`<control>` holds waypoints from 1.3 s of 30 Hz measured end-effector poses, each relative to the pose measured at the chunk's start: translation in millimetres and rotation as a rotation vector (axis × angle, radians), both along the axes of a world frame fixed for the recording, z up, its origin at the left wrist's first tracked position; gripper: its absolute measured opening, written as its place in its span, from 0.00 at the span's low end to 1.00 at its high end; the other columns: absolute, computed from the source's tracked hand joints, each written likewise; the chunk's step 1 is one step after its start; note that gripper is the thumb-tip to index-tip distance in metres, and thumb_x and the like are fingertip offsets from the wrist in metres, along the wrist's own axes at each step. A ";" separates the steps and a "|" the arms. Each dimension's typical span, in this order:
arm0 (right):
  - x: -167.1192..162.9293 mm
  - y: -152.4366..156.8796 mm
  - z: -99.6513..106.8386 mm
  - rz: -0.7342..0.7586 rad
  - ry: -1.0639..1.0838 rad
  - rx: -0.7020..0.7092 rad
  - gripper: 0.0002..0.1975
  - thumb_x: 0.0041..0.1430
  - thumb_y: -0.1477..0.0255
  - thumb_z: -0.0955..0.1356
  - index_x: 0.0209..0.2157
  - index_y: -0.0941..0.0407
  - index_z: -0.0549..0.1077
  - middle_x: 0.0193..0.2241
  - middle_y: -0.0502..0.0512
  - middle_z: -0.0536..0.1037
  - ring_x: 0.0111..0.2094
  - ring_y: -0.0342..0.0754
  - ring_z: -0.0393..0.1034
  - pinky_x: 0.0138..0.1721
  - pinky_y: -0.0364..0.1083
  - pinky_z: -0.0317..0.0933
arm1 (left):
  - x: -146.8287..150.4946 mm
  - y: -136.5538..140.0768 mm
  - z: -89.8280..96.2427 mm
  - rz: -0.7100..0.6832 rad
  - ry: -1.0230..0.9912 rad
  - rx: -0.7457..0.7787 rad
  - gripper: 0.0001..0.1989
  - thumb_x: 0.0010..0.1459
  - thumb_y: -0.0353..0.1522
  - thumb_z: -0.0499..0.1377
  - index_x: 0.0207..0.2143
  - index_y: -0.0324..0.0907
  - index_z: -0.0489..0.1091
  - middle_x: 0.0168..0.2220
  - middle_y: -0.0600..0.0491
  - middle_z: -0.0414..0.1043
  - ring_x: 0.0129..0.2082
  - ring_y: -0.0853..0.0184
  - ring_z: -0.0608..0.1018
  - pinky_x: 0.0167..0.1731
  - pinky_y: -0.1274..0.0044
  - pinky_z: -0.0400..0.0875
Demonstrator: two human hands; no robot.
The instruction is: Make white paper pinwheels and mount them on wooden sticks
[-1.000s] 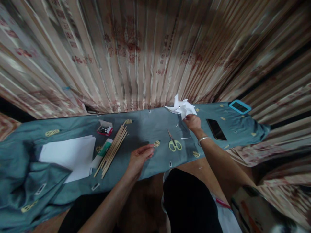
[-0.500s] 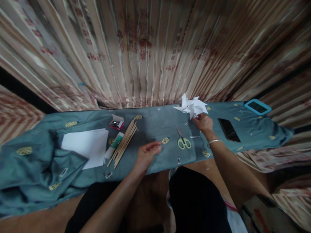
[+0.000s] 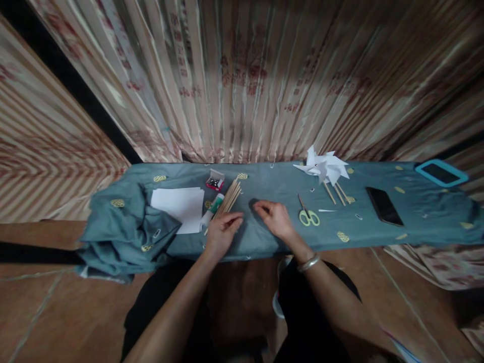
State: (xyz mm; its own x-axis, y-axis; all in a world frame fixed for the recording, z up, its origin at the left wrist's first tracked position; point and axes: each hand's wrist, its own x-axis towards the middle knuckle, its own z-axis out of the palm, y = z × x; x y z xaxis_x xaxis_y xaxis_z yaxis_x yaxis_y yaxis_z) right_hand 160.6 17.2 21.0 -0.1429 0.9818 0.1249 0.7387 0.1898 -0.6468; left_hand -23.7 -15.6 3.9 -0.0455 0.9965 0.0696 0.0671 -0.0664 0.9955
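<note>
My left grip (image 3: 222, 234), loosely curled and empty, is at the near ends of the wooden sticks (image 3: 231, 196), my right grip (image 3: 278, 220), equally free, is between them and the scissors (image 3: 306, 214), and the white paper pinwheels (image 3: 329, 167) lie near the far edge of the counter (image 3: 260, 179).

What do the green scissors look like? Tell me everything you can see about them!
The scissors have two pale green handle loops, which look like plastic, and slim blades that look like metal and seem shut, or nearly so. They lie flat on the blue-green cloth, loops nearer the person, with the tip pointing away and a little to the left. A thin white sliver lies just right of them, apart. The right hand is to their left, not touching them.
</note>
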 end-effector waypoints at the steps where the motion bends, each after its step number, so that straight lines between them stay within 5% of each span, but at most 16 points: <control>1: -8.9 -3.0 -2.7 0.020 0.004 -0.019 0.11 0.62 0.71 0.64 0.37 0.52 0.80 0.38 0.52 0.84 0.40 0.51 0.78 0.43 0.45 0.66 | -10.5 -0.9 1.1 0.031 0.033 0.030 0.09 0.49 0.35 0.63 0.32 0.43 0.81 0.30 0.51 0.79 0.27 0.68 0.76 0.28 0.77 0.70; 7: -31.3 -2.0 -4.2 0.026 -0.072 -0.022 0.11 0.63 0.72 0.64 0.39 0.52 0.80 0.41 0.54 0.83 0.43 0.52 0.78 0.44 0.46 0.65 | -75.9 -4.9 4.7 0.135 0.349 0.162 0.11 0.55 0.36 0.59 0.34 0.43 0.80 0.34 0.50 0.80 0.34 0.64 0.79 0.37 0.73 0.73; 11: -38.6 2.7 1.0 0.037 -0.087 0.011 0.12 0.64 0.72 0.63 0.39 0.52 0.79 0.41 0.53 0.83 0.42 0.51 0.78 0.44 0.45 0.65 | -110.3 -8.3 -3.4 0.081 0.714 0.202 0.13 0.49 0.32 0.64 0.39 0.45 0.80 0.43 0.48 0.79 0.46 0.56 0.76 0.49 0.66 0.72; 15: -43.3 3.0 3.3 0.064 -0.126 0.008 0.12 0.63 0.73 0.64 0.39 0.52 0.79 0.40 0.53 0.83 0.42 0.51 0.78 0.45 0.46 0.65 | -125.8 -11.5 -13.2 0.000 0.875 0.187 0.16 0.48 0.29 0.65 0.42 0.43 0.79 0.49 0.46 0.76 0.49 0.54 0.75 0.51 0.62 0.70; 21: -46.2 3.3 4.9 0.075 -0.128 0.016 0.12 0.62 0.74 0.64 0.39 0.52 0.80 0.40 0.52 0.83 0.41 0.50 0.78 0.44 0.45 0.66 | -129.8 -15.3 -16.9 -0.041 0.830 0.238 0.09 0.56 0.32 0.61 0.38 0.43 0.79 0.44 0.46 0.78 0.45 0.56 0.77 0.49 0.63 0.73; 27: -48.3 3.9 7.0 0.093 -0.135 0.011 0.11 0.63 0.73 0.64 0.39 0.53 0.79 0.39 0.54 0.83 0.41 0.52 0.78 0.43 0.45 0.65 | -130.9 -18.2 -21.4 0.030 0.727 0.242 0.13 0.60 0.36 0.55 0.36 0.42 0.79 0.41 0.45 0.80 0.42 0.58 0.80 0.47 0.67 0.74; 39: -47.8 4.8 5.1 0.103 -0.101 0.033 0.11 0.62 0.73 0.65 0.39 0.53 0.80 0.38 0.53 0.83 0.39 0.51 0.78 0.42 0.45 0.65 | -125.5 -14.9 4.6 0.430 0.449 -0.078 0.07 0.43 0.37 0.65 0.23 0.42 0.78 0.25 0.53 0.80 0.26 0.64 0.78 0.30 0.76 0.71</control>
